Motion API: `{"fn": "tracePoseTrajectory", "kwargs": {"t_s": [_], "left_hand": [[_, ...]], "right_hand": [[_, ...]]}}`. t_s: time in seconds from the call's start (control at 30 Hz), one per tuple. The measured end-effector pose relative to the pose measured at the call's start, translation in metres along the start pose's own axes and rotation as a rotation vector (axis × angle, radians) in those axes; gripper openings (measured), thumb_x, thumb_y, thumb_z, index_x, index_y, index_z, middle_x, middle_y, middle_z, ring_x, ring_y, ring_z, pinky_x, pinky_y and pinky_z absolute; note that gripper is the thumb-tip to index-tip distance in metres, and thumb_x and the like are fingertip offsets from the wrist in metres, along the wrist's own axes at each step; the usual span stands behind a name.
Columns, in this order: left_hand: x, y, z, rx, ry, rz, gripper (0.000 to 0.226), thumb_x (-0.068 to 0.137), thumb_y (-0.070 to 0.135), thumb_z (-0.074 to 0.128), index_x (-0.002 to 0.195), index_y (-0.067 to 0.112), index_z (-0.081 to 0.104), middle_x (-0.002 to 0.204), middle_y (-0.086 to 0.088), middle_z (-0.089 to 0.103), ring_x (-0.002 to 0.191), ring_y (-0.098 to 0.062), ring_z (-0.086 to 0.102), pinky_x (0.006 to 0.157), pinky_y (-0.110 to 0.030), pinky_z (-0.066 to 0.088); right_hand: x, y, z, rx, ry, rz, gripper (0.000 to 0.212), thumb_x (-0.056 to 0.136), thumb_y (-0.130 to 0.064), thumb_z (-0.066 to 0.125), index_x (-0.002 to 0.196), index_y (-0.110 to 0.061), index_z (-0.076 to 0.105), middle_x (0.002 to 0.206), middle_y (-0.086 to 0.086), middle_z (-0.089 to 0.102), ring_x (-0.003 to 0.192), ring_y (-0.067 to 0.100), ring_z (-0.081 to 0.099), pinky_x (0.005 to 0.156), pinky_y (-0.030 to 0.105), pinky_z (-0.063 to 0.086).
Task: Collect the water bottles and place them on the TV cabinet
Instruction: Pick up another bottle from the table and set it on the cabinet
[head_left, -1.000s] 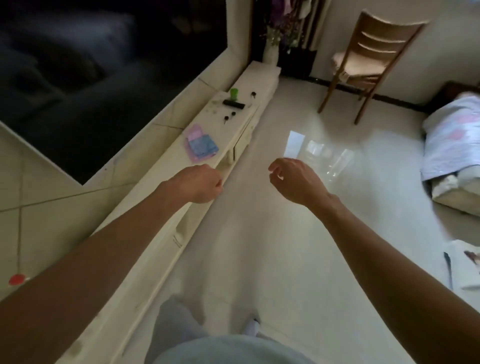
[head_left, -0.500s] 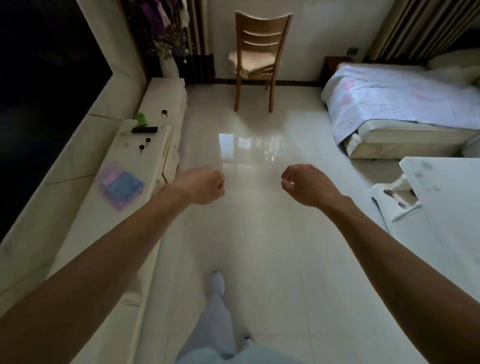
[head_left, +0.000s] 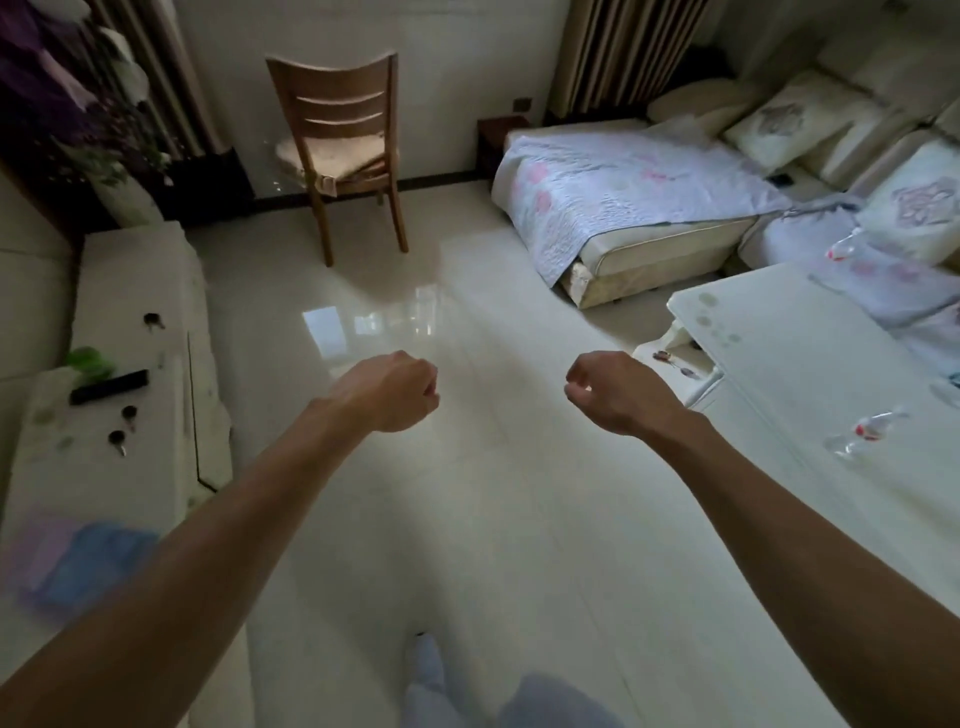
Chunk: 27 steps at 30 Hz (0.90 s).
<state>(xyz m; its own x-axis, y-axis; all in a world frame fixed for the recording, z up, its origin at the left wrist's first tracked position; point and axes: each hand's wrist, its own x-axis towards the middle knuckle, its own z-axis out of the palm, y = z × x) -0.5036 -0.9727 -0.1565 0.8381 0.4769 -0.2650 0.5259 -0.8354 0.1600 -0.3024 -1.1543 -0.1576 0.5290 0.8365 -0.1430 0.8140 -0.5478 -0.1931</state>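
Note:
A clear water bottle with a red label (head_left: 862, 431) lies on its side on the white coffee table (head_left: 789, 353) at the right. A second clear bottle with a red label (head_left: 844, 248) lies on the sofa's quilt at the far right. The white TV cabinet (head_left: 130, 291) runs along the left wall. My left hand (head_left: 389, 392) and my right hand (head_left: 613, 392) hang over the floor between cabinet and table, both loosely curled with nothing in them. The right hand is well left of the table's bottle.
On the cabinet lie a black remote (head_left: 109, 386), a green object (head_left: 88, 359), keys (head_left: 122, 426) and a blue and pink cloth (head_left: 78, 564). A wooden chair (head_left: 340, 150) stands at the back wall. A quilt-covered sofa (head_left: 623, 197) with cushions fills the right.
My view has swung right from the cabinet and wall to the open room; the coffee table, sofa and both bottles have come into sight. My hands stay curled in front of me.

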Motion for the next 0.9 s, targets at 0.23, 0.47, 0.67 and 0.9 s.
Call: {"fn": "tracePoseTrajectory", "kwargs": {"t_s": [0.23, 0.47, 0.67, 0.9], "left_hand": [[0.063, -0.011, -0.021, 0.004, -0.014, 0.107, 0.025, 0.099, 0.032, 0.047, 0.101, 0.015, 0.065, 0.096, -0.003, 0.068, 0.083, -0.020, 0.065, 0.074, -0.034, 0.054], [0.139, 0.020, -0.039, 0.097, -0.055, 0.202, 0.027, 0.099, 0.032, 0.045, 0.102, 0.013, 0.064, 0.097, -0.004, 0.068, 0.084, -0.022, 0.065, 0.073, -0.034, 0.055], [0.225, 0.045, -0.060, 0.209, -0.067, 0.196, 0.029, 0.099, 0.032, 0.043, 0.104, 0.013, 0.064, 0.098, -0.005, 0.067, 0.085, -0.025, 0.065, 0.076, -0.037, 0.057], [0.337, 0.094, -0.096, 0.270, -0.014, 0.216, 0.028, 0.096, 0.034, 0.042, 0.101, 0.018, 0.064, 0.099, -0.003, 0.067, 0.085, -0.025, 0.064, 0.075, -0.038, 0.057]], "right_hand": [[0.041, 0.012, -0.008, 0.054, 0.050, 0.106, 0.028, 0.090, -0.032, 0.052, 0.109, -0.017, 0.067, 0.112, 0.003, 0.068, 0.102, 0.021, 0.062, 0.083, 0.034, 0.049], [0.093, 0.047, -0.016, 0.087, 0.066, 0.162, 0.028, 0.090, -0.032, 0.051, 0.109, -0.018, 0.066, 0.113, 0.002, 0.067, 0.103, 0.022, 0.061, 0.082, 0.034, 0.048], [0.157, 0.106, -0.036, 0.121, 0.117, 0.190, 0.027, 0.090, -0.030, 0.052, 0.109, -0.017, 0.067, 0.114, 0.004, 0.067, 0.105, 0.026, 0.061, 0.082, 0.034, 0.046], [0.218, 0.194, -0.078, 0.132, 0.161, 0.222, 0.028, 0.090, -0.028, 0.050, 0.108, -0.015, 0.066, 0.113, 0.007, 0.068, 0.104, 0.027, 0.060, 0.085, 0.037, 0.050]]}}
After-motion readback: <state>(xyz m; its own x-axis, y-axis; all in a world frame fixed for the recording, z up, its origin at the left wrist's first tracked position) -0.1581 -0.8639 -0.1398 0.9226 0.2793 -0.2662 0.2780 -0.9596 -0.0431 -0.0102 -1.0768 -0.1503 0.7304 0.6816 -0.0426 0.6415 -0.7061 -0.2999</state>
